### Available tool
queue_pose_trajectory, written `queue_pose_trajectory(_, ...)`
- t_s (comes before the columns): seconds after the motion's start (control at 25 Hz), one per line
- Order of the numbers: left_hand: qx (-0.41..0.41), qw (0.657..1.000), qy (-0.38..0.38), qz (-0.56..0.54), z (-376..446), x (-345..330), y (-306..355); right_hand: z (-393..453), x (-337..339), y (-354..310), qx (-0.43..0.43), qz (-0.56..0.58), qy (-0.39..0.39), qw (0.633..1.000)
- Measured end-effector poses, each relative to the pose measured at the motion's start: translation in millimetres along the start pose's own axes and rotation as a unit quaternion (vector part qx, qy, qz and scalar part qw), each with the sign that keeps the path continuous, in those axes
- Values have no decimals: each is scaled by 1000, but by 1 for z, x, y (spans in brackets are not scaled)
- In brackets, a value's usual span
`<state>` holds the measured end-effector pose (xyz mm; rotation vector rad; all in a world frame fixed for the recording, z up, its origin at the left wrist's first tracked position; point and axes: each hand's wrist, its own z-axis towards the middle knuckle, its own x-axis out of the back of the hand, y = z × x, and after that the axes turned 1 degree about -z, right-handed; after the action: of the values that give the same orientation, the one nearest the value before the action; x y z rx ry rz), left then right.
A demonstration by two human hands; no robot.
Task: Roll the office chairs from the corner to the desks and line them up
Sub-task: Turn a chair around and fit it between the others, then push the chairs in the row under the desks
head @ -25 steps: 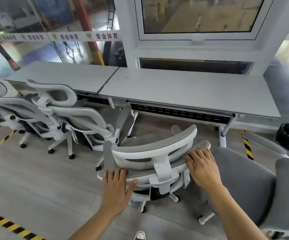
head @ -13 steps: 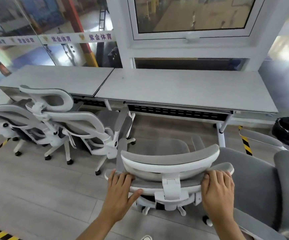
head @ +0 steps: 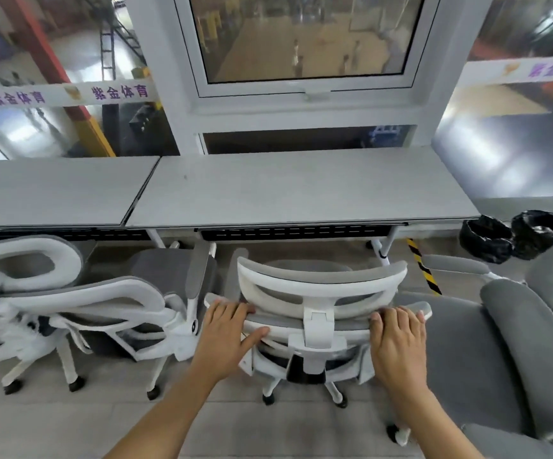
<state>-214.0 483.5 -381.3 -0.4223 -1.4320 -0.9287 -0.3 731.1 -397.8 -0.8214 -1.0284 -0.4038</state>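
White-framed office chair with grey mesh back and curved headrest (head: 318, 313) stood directly in front of the person, its back towards them and its seat pointing at the right-hand grey desk top (head: 301, 190), short of the desk edge. Nearest the camera, both forearms reached forward to the top rail of the backrest. The left hand (head: 227, 332) lay over the rail's left end with fingers curled across the top and the thumb hooked underneath, gripping it. The right hand (head: 397, 339) gripped the rail's right end in the same manner, fingers folded over the top; its thumb was hidden.

By my judgement the step in hand was the final push of this chair into its place at the desk. The next move would call for an even shove from both hands so the seat slides straight beneath the top, with the back brought level with the neighbouring white and grey chair (head: 109, 306) parked just to the left at the adjoining grey desk (head: 53, 190).

Close on the right sat a grey upholstered chair (head: 487, 356), just beside the right hand, apparently not yet placed. Beyond it, two black-lined bins (head: 513, 235) stood past the desk's end.
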Motion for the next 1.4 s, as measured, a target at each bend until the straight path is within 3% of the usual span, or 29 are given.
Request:
queue_pose_trajectory(0.2, -17, 1000, 23, 9, 25, -1, -36, 17, -5, -23, 34, -17, -50, 998)
queue_pose_trajectory(0.4, -4, 1000, 17, 19, 24, -4, -29, 25, -1, -20, 40, -19, -94, 995)
queue_pose_trajectory(0.64, 129, 992, -2, 15, -3, -9, 23, 7, 26, 10, 29, 55, -97, 993)
queue_pose_trajectory(0.92, 181, 982, -33, -46, -59, -46, 241, -42, 158, 163, 10, 64, -16, 998)
queue_pose_trajectory(1.16, -89, 983, -74, -141, -65, -77, 459, -51, 278, 296, -23, 69, 79, 994)
queue_pose_trajectory(1.28, -162, 970, -88, -160, -47, -86, 549, -39, 315, 354, -50, 71, 105, 991)
queue_pose_trajectory(1.4, -184, 959, -80, -200, -12, -105, 638, -16, 341, 417, -65, 81, 117, 988)
